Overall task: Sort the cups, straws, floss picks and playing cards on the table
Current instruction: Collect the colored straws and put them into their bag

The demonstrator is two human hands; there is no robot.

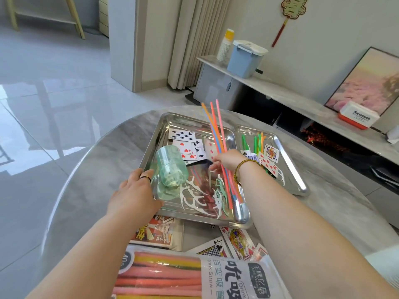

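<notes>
My right hand (226, 161) grips a bunch of thin coloured straws (217, 130) that stick up over the large steel tray (151, 147). My left hand (135, 193) holds that tray's near left rim. In the tray a clear green cup (170, 167) lies on its side beside several playing cards (186, 145). White and green floss picks (198, 197) are scattered at the tray's near end. A smaller steel tray (290, 167) to the right holds green and orange straws (258, 141), cards (269, 160) and a floss pick.
A pack of drinking straws (183, 277) lies at the near table edge. A card box (155, 231) and loose cards (235, 242) sit just before the large tray. Behind the round grey table stand a low cabinet with a blue bin (245, 59) and stacked paper cups (225, 46).
</notes>
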